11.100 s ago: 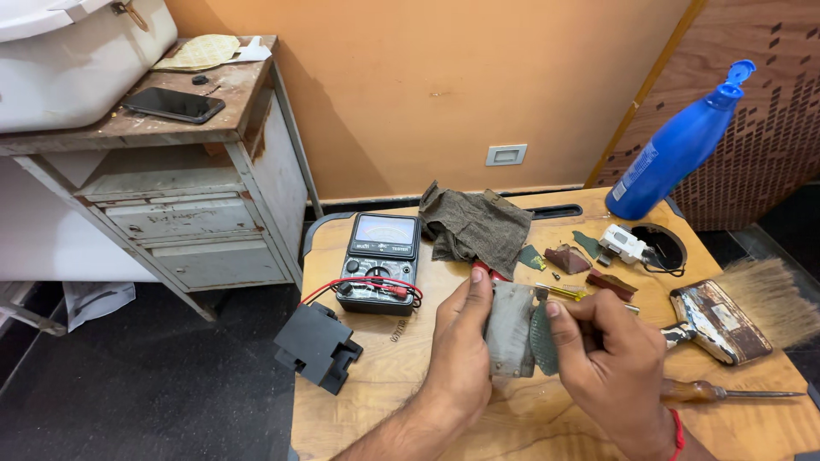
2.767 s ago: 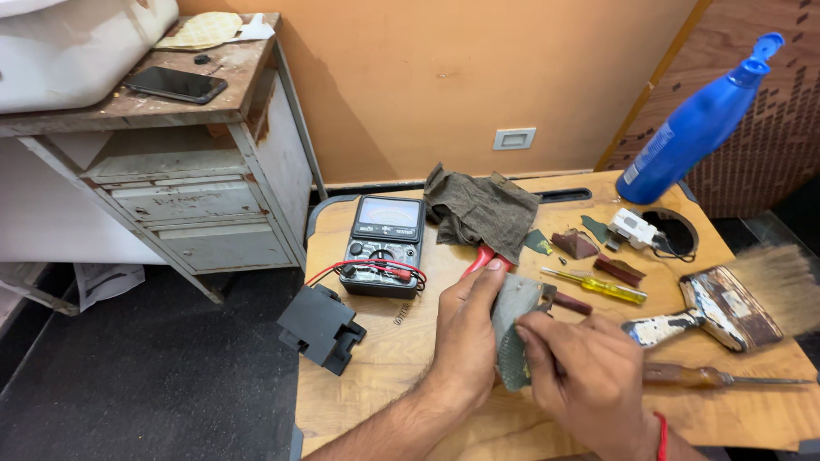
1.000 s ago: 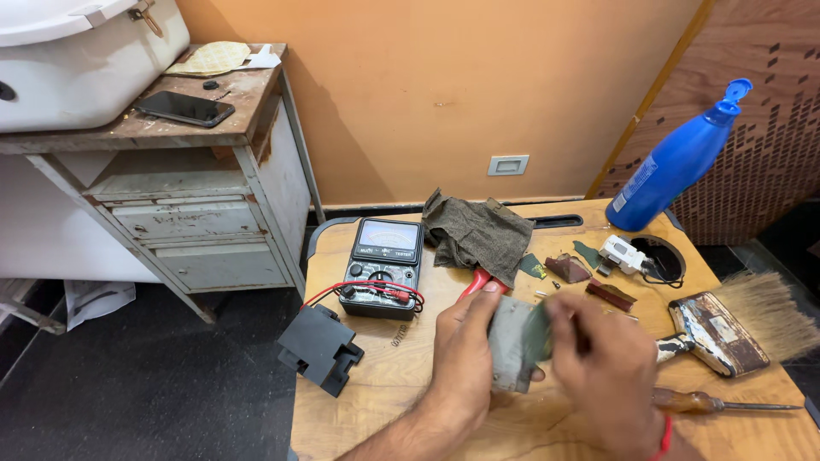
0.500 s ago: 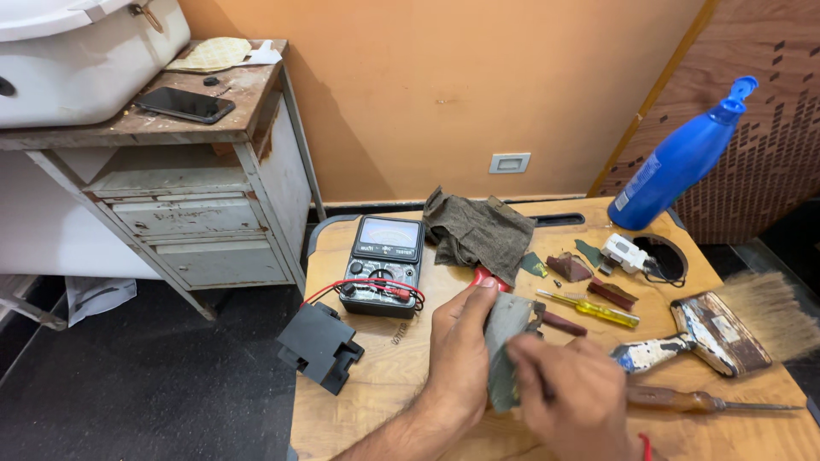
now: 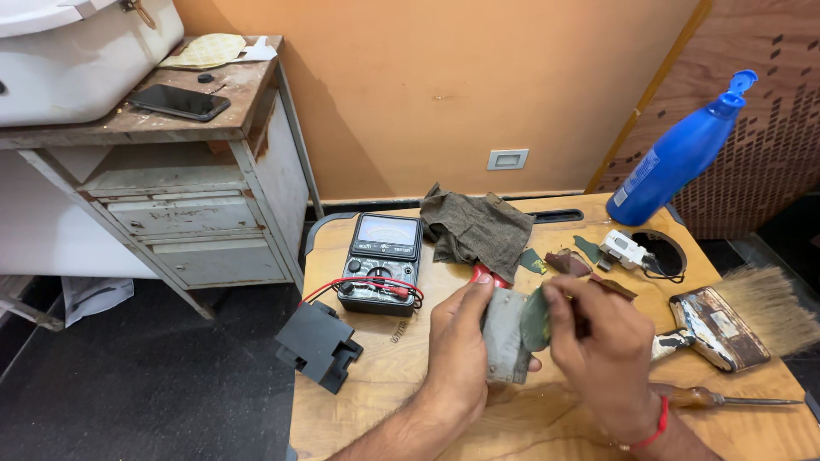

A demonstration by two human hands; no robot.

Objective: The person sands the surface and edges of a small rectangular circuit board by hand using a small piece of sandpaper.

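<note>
A flat grey rectangular metal plate was held upright above the middle of the wooden counter, its long axis running toward the counter's near edge. It was clamped by the left hand from its left side, while a dark green scrap was pinched against its right edge by the right hand.

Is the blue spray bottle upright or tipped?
Tipped: the blue spray bottle leans at a slant, nozzle up to the right, base on the wooden table.
</note>
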